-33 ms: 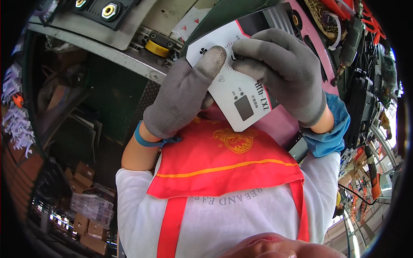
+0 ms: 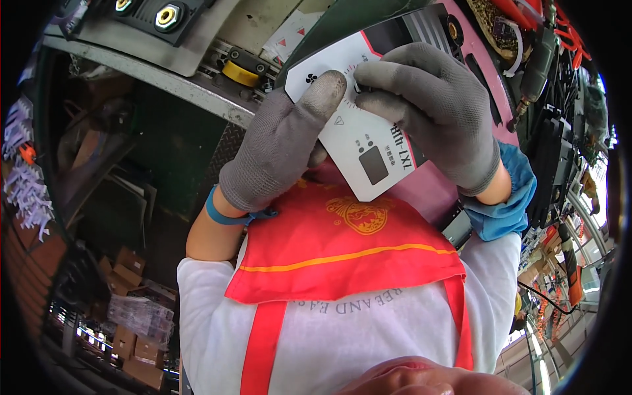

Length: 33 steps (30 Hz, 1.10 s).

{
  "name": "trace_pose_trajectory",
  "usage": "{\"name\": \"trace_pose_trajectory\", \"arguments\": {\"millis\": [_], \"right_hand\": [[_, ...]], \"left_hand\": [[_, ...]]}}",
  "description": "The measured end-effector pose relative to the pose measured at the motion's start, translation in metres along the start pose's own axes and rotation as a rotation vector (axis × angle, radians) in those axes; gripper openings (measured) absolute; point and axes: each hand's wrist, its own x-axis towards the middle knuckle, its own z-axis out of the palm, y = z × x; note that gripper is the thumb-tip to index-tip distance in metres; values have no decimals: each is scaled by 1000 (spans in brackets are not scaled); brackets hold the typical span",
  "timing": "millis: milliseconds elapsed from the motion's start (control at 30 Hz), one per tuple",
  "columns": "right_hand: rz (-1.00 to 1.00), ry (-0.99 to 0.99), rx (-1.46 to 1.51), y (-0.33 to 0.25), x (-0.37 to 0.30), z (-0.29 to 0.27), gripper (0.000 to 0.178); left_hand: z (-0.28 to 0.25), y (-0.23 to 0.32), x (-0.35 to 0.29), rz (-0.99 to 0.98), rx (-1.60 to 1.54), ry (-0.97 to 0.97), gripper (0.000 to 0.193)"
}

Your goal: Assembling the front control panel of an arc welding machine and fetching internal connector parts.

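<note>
A white front panel [image 2: 349, 135] with a red edge, a small dark display window [image 2: 375, 164] and a ring of dial marks is tilted in front of my chest. My left hand [image 2: 283, 135], in a grey glove, grips its left side, with the thumb lying on the face and the other fingers hidden behind. With thumb and fingertips together, my gloved right hand [image 2: 434, 108] pinches a small black knob [image 2: 357, 86] at the centre of the dial marks. The fingers cover most of the knob.
A metal-edged workbench [image 2: 151, 78] runs along the upper left, bearing a black panel with brass connectors [image 2: 168, 17] and a yellow roller part [image 2: 240, 74]. To the right are a pink panel [image 2: 477, 49], a power screwdriver [image 2: 536, 66] and black cables. Cardboard boxes [image 2: 128, 266] stand at lower left.
</note>
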Motion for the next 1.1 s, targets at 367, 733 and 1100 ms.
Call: {"name": "trace_pose_trajectory", "arguments": {"millis": [367,733,1100], "right_hand": [[18,-56,1,-4,3,-4,27],[-24,-163,55,-3,15,-10,23],[208,-43,-74,-24,-2,1,24]], "left_hand": [[-1,1,0,-58,-3,-12,33],[0,-1,0,-19,-12,15,34],[-4,-1,3,-175,-10,-52,44]]}}
